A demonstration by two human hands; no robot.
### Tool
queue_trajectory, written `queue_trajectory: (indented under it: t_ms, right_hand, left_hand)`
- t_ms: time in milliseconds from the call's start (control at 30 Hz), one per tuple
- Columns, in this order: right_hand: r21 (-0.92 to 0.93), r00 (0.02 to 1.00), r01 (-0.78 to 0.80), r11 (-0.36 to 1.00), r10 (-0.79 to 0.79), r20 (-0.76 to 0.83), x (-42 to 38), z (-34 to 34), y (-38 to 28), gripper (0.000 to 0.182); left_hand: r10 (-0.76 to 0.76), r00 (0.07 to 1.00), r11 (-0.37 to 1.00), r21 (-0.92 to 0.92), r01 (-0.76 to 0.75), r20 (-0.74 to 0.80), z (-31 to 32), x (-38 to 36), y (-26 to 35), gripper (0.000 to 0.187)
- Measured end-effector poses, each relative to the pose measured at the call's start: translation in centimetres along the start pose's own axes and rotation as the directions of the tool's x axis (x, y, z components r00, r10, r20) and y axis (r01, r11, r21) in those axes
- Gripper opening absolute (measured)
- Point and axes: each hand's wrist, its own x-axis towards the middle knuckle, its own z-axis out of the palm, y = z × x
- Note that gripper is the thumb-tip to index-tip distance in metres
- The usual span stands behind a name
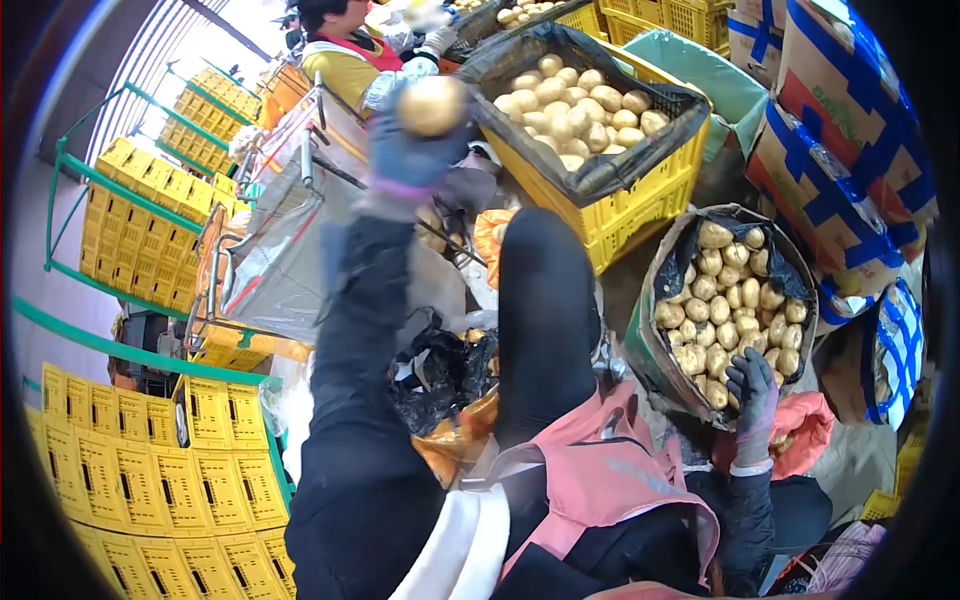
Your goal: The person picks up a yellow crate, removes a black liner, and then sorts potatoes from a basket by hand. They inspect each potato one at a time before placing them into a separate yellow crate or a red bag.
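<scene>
My left hand (408, 150), in a dark blue glove and smeared by motion, is raised in the upper middle of the head view. It grips a pale round potato (432, 105). At the lower right, my right hand (753, 390) wears a greyish purple glove with dark fingertips. Its fingers are bent and slightly apart over the near edge of a lined box (650, 330) full of potatoes (730, 290); I see nothing held in them. Beyond my knee, a yellow crate (640, 205) with a black liner holds more potatoes (570, 105).
Cardboard boxes with blue tape (840, 130) are stacked at the right. Yellow crates (160, 450) fill the left side behind green rails (130, 345). A co-worker (350, 60) in gloves is at the top. Black plastic and an orange bag (455, 440) lie between my legs.
</scene>
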Motion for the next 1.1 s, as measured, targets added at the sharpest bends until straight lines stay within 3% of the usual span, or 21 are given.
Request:
queue_trajectory:
  t_ms: [33,67,133,200,233,267,400,500,533,567,600,667,733,767,833,867,933,967,1000,1067,1100]
  right_hand:
    - [0.005,1.000,-0.007,1.000,0.007,0.005,-0.1,0.1,0.3,0.043]
    - [0.016,1.000,-0.013,1.000,0.013,0.013,0.0,-0.1,0.5,0.044]
    - [0.030,0.999,-0.020,0.999,0.019,0.034,0.4,-0.2,1.1,0.045]
    - [0.037,0.998,-0.035,0.999,0.033,0.047,0.8,0.0,1.8,0.046]
    - [0.014,0.998,-0.048,0.999,0.048,0.052,0.9,0.1,1.8,0.047]
    - [0.008,0.997,-0.057,0.998,0.057,0.053,1.0,0.2,2.0,0.046]
    - [0.008,0.994,-0.075,0.997,0.074,0.082,1.7,-1.3,2.9,0.047]
    - [0.005,0.995,-0.070,0.998,0.069,0.071,3.0,-3.5,4.7,0.048]
    - [0.006,0.996,-0.072,0.997,0.071,0.051,3.1,-3.8,5.0,0.049]
    - [0.011,0.996,-0.086,0.996,0.086,0.004,2.9,-3.8,5.1,0.048]
    - [0.014,0.997,-0.074,0.997,0.074,0.002,2.9,-4.0,5.4,0.048]
    - [-0.011,0.993,-0.116,0.993,0.116,-0.007,3.3,-5.2,6.5,0.047]
    - [0.010,0.989,-0.150,0.989,0.150,-0.001,3.4,-5.7,6.8,0.046]
    - [0.003,0.990,-0.143,0.990,0.143,-0.010,3.1,-5.0,6.4,0.046]
    - [-0.008,0.992,-0.123,0.992,0.123,-0.008,3.1,-4.6,6.1,0.046]
    - [-0.016,0.994,-0.111,0.994,0.111,0.001,3.5,-4.4,6.4,0.046]
    - [0.038,0.992,-0.112,0.993,0.113,-0.049,2.8,-2.1,5.4,0.044]
    - [0.044,0.997,-0.081,0.996,0.081,-0.011,3.5,-2.5,6.1,0.043]
    - [0.082,0.998,-0.053,0.995,0.050,0.047,3.8,-2.2,6.1,0.041]
    - [-0.009,0.998,-0.043,0.999,0.043,0.036,3.3,-1.2,5.2,0.039]
    - [0.004,0.998,0.031,1.000,-0.031,0.061,4.1,-1.4,6.0,0.038]
  left_hand:
    - [0.338,0.929,0.771,0.521,-0.366,0.152,-0.9,-2.4,3.9,0.041]
    - [0.490,0.794,0.239,0.820,-0.519,0.360,-2.0,-4.8,8.1,0.046]
    - [0.601,0.793,0.676,0.464,-0.572,0.101,0.4,-11.0,12.4,0.042]
    - [0.716,0.693,0.647,0.450,-0.616,-0.080,-0.1,-13.8,16.6,0.038]
    - [0.625,0.775,0.745,0.365,-0.558,-0.091,-2.4,-14.5,20.5,0.041]
    - [0.694,0.705,0.699,0.368,-0.613,-0.143,-3.5,-14.6,21.2,0.044]
    - [0.562,0.772,0.827,0.229,-0.514,-0.298,-7.3,-13.9,25.5,0.038]
    - [0.668,0.668,0.735,0.429,-0.525,-0.327,-8.9,-10.4,27.7,0.047]
    - [0.749,0.662,0.144,0.965,-0.221,0.040,-12.0,-8.6,31.9,0.063]
    - [0.723,0.562,-0.584,0.790,0.188,0.401,-14.9,-6.8,35.9,0.080]
    - [0.748,0.511,-0.629,0.698,0.342,0.423,-13.3,-6.5,35.6,0.086]
    - [0.855,0.358,-0.518,0.592,0.617,0.375,-8.2,-6.3,32.6,0.093]
    - [0.795,0.400,-0.606,0.563,0.562,0.456,-5.5,-5.5,30.9,0.098]
    - [0.758,0.543,-0.627,0.630,0.458,0.360,-8.9,-1.8,36.0,0.094]
    - [0.753,0.396,-0.560,0.828,-0.034,0.526,-3.6,1.1,28.0,0.075]
    - [0.750,0.420,-0.415,0.858,-0.303,0.511,-1.2,3.0,24.2,0.066]
    - [0.671,0.558,-0.069,0.790,-0.609,0.489,3.0,5.3,15.9,0.049]
    - [0.590,0.638,0.074,0.753,-0.654,0.495,4.6,5.9,11.7,0.041]
    - [0.341,0.703,0.260,0.656,-0.709,0.624,5.8,6.8,8.8,0.038]
    - [0.397,0.739,0.296,0.686,-0.665,0.545,7.1,8.8,-1.8,0.033]
    - [0.269,0.785,0.226,0.755,-0.615,0.559,9.1,7.1,-6.3,0.037]
